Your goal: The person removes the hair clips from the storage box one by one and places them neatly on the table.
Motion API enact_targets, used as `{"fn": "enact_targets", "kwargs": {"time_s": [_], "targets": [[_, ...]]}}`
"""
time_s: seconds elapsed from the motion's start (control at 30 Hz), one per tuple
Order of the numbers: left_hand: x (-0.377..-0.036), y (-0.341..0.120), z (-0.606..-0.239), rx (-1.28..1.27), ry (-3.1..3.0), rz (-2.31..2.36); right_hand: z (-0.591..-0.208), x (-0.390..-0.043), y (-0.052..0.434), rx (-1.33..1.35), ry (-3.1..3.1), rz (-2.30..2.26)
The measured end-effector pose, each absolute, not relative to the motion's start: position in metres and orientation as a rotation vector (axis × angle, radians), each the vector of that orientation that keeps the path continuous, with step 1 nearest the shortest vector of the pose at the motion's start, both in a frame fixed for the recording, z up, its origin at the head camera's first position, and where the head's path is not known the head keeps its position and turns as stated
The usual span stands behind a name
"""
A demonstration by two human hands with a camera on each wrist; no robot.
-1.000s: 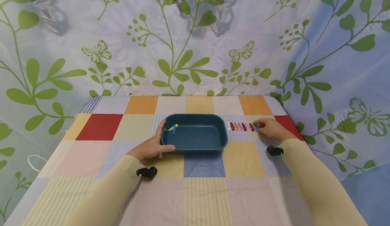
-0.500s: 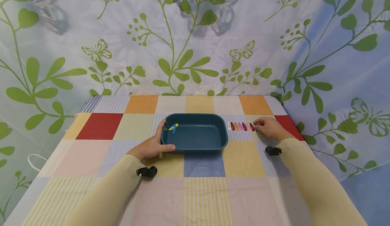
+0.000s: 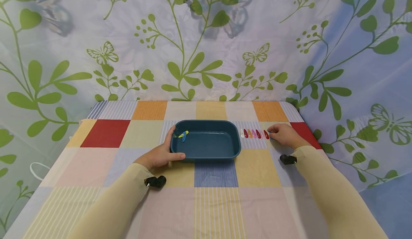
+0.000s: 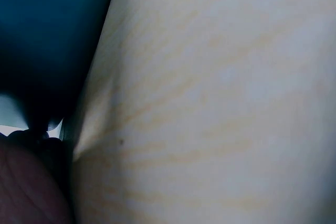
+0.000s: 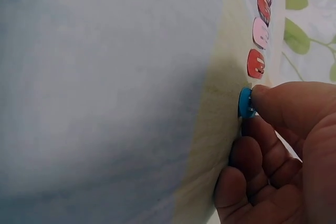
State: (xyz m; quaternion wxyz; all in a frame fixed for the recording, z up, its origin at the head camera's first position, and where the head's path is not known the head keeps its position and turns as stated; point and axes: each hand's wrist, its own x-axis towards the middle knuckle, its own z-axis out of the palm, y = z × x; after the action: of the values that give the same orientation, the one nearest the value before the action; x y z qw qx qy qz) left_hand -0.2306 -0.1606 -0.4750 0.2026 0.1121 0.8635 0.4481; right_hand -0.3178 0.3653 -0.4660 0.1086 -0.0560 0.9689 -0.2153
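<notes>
A dark blue plastic basin (image 3: 206, 157) sits mid-table. My left hand (image 3: 160, 156) grips its left end, the thumb along the front wall and the fingers at the left side. Inside the basin's left part lie a yellow hair clip (image 3: 186, 132) and a blue one, partly overlapping. To the right, a row of several snap hair clips in white, red, orange and pink lies on the cloth, with a red hair clip (image 5: 256, 64) at its right end. Just beyond it my right hand (image 3: 284, 134) pinches a blue hair clip (image 5: 245, 102) between thumb and finger, at the cloth.
A patchwork cloth (image 3: 212, 210) covers the table. Behind and to the right hangs a leaf-patterned curtain (image 3: 206, 42). Off the table's left edge a white cord loop (image 3: 35, 172) shows.
The right hand has shifted very slightly and covers more of the blue hair clip in the head view. The left hand and basin have stayed where they were.
</notes>
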Motion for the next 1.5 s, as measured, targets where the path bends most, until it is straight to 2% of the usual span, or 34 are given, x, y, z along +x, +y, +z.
{"fn": "enact_targets", "kwargs": {"time_s": [1.5], "targets": [[-0.231,-0.161,-0.476,0.310,2.380,1.283,-0.466,-0.313,0.376,-0.124,2.788,-0.698]]}}
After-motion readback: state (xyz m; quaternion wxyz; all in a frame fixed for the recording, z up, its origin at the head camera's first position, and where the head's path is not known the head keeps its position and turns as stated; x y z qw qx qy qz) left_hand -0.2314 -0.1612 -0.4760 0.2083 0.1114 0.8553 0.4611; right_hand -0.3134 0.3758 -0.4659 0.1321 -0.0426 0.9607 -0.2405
